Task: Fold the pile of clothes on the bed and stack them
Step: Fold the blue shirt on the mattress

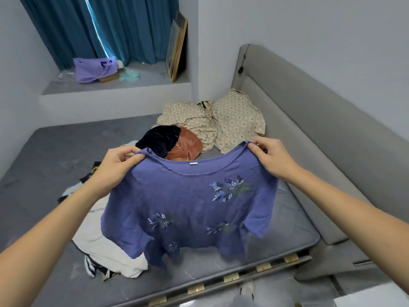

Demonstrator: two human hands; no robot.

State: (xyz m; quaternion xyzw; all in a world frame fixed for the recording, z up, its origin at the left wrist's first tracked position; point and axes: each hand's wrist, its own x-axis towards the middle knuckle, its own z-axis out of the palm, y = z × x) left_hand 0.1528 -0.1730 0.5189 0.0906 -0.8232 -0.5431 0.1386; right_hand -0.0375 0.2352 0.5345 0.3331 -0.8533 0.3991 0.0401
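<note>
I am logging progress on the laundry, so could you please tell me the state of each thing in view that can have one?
Blue shirt: unfolded, held up by its shoulders above the mattress.
Left hand: grips the shirt's left shoulder.
Right hand: grips the shirt's right shoulder.
White garment: crumpled, unfolded.
Orange garment: bunched, unfolded.
Dark navy garment: bunched beside the orange one.
Floral cream garment: spread loosely, unfolded.
Curtains: almost closed, narrow gap.

both arms stretched forward, bare forearms, raised about same height. left hand (pixel 117 165) pinching shirt (pixel 188 209) shoulder, thumb on top, fingers (pixel 124 151) curled under. right hand (pixel 274 156) same deal on other shoulder, knuckles up, wrists angled slightly inward.
</note>
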